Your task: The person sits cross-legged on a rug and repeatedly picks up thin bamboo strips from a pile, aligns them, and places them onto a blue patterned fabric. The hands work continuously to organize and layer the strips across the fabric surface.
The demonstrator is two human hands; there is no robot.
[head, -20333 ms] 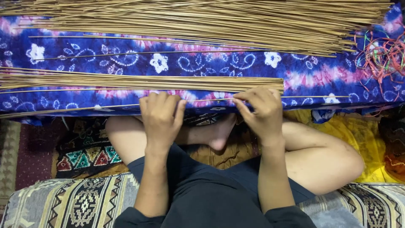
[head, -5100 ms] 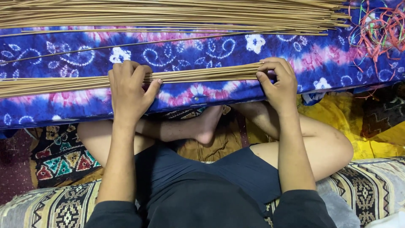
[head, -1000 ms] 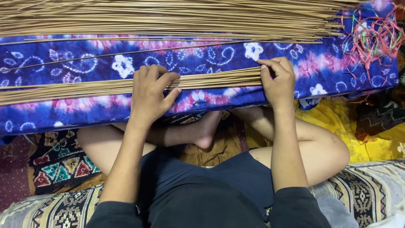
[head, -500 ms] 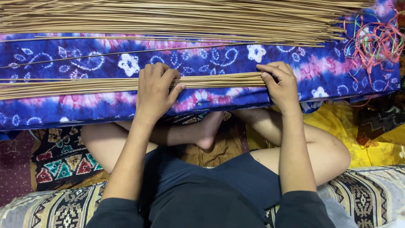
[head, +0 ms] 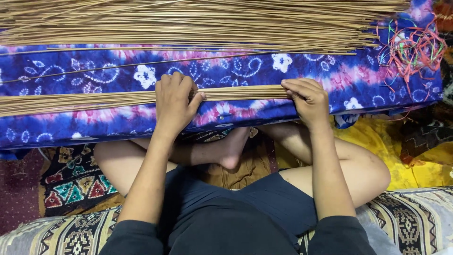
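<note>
Two stick bundles (head: 94, 99) (head: 188, 23); one blue cloth (head: 358, 80); one thread tangle (head: 413, 47); two hands (head: 174, 101) (head: 309, 97).

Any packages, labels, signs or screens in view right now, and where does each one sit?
None in view. Only thin brown sticks under both hands, a blue and pink patterned cloth, and a tangle of red and green strings at the cloth's far right end.

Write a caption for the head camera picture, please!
Left hand and right hand press a bundle of thin sticks on blue patterned cloth.
</note>
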